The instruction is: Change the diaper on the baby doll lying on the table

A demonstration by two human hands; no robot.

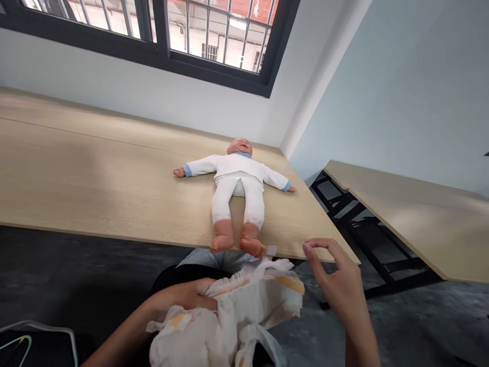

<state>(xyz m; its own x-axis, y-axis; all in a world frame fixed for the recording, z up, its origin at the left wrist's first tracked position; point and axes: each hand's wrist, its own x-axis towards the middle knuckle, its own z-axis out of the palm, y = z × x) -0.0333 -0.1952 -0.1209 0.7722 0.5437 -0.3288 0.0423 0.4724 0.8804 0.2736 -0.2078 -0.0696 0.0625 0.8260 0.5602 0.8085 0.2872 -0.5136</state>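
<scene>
A crumpled white diaper (260, 300) with yellow-orange patches lies bunched over my lap. My left hand (204, 295) grips its upper left edge, with some fingers hidden in the folds. To the right of the diaper, my right hand (338, 283) is raised apart from it, near the table's front corner. Its thumb and forefinger are loosely curved toward each other, and nothing shows between them. Beyond the diaper, a baby doll (239, 178) in white clothes with blue cuffs lies face up on the table, arms spread, bare feet at the front edge.
The long wooden table (126, 188) runs along the wall beneath a barred window (221, 35). A second table (412, 219) with a black folding frame stands at the right, across a gap. A black item with a light rim (38, 331) is at the lower left.
</scene>
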